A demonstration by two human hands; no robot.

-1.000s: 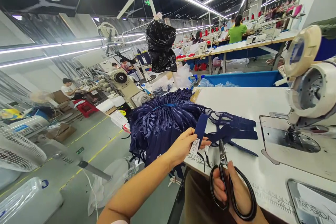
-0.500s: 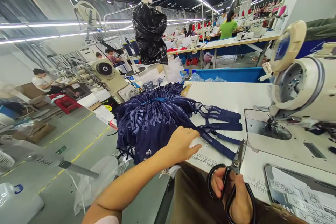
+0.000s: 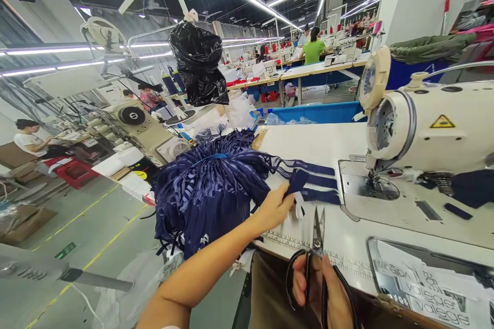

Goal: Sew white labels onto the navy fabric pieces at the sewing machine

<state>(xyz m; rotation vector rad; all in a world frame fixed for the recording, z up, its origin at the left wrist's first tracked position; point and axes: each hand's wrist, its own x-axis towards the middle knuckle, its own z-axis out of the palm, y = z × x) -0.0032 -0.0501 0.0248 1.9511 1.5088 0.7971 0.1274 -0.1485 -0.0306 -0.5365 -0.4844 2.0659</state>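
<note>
My left hand (image 3: pixel 275 209) pinches a navy strap (image 3: pixel 299 181) with a white label hanging from it, lifted just off the white table (image 3: pixel 309 144). The strap belongs to a heap of navy lace garments (image 3: pixel 210 187) that spills over the table's left edge. My right hand (image 3: pixel 324 293) grips black-handled scissors (image 3: pixel 317 247) at the table's front edge. Their blades point up toward the strap and label, slightly apart from them.
A white sewing machine (image 3: pixel 428 123) stands on the right with its needle plate (image 3: pixel 370 190) beside the straps. Printed labels lie in a tray (image 3: pixel 428 277) at front right. A black bag (image 3: pixel 198 64) hangs overhead. Other workers sit at distant tables; a blue bin (image 3: pixel 320 112) lies behind.
My left hand went from lying flat on the garments to pinching and lifting a strap. The scissors swung from leaning right to pointing straight up. My view shifted rightwards.
</note>
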